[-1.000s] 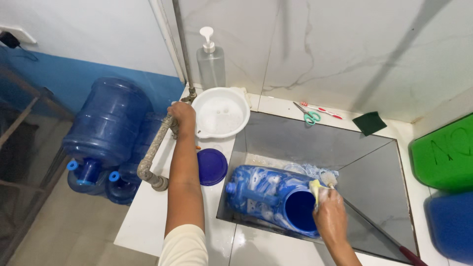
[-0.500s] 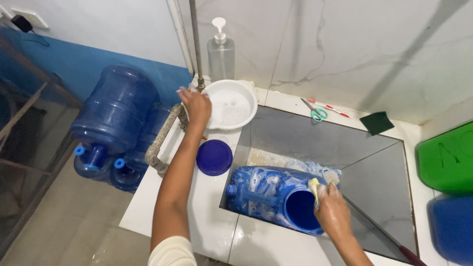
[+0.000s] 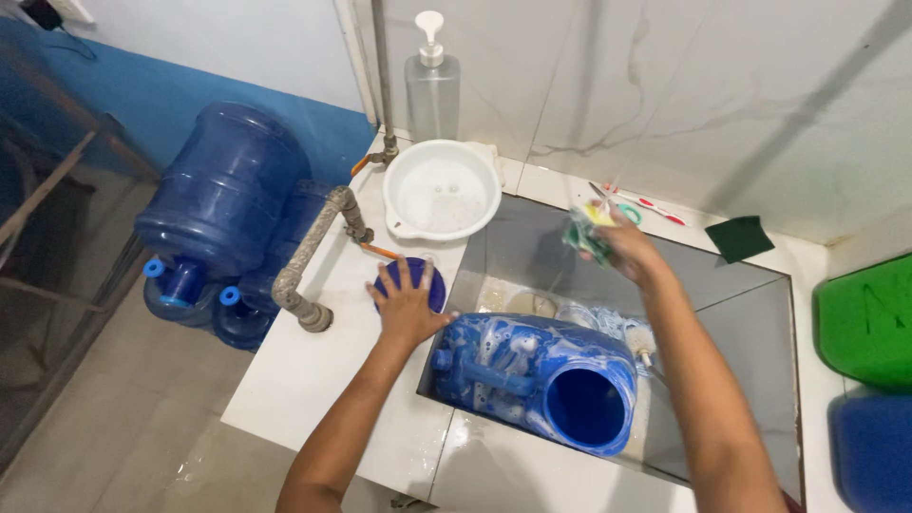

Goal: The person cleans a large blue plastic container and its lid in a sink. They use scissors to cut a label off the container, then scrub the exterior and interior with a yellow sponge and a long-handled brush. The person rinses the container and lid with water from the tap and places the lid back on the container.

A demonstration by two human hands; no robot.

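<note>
The soapy blue water jug (image 3: 532, 375) lies on its side in the sink (image 3: 722, 313), just below both my hands. My left hand (image 3: 407, 306) rests flat, fingers spread, on the round blue lid (image 3: 418, 275). My right hand (image 3: 617, 245), raised above the jug, pinches a yellow-green sponge (image 3: 581, 228). Washing step; next, I judge, the lid calls for a firm grip.

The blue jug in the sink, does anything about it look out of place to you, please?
Yes. The blue jug lies on its side in the sink, coated in soap foam, its mouth open; the round blue lid sits apart on the counter under the left hand.
</note>
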